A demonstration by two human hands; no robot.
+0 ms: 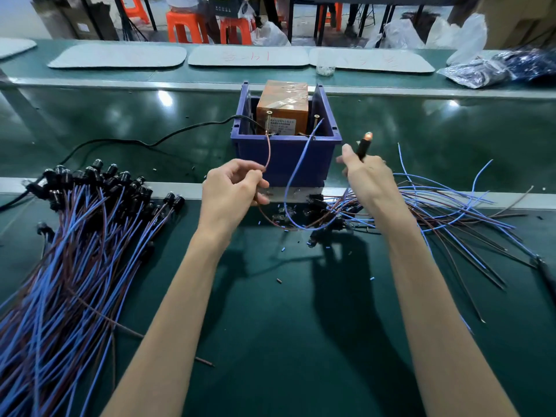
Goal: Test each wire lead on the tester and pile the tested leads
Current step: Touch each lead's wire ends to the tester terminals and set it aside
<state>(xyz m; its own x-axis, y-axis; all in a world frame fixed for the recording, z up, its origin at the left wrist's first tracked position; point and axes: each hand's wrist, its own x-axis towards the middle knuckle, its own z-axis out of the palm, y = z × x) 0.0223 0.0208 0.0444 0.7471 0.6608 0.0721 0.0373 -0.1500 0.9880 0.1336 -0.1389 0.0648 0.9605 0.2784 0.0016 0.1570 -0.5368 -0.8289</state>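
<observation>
1. The left hand (231, 191) pinches the brown wire (268, 149) of one lead; the wire runs up to the left screw on the tester (282, 106).
2. The right hand (370, 179), apart from the left, grips that lead's black lamp holder (361, 147); its bulb (367, 136) glows orange.
3. The blue wire (296, 164) loops from under the right hand up to the tester's right screw.
4. The tester sits in a blue bin (285, 155) at the middle of the bench's (285, 326) far edge.
5. Bundled leads (75, 251) lie along the left edge; loose leads (451, 206) spread toward the right edge.
</observation>
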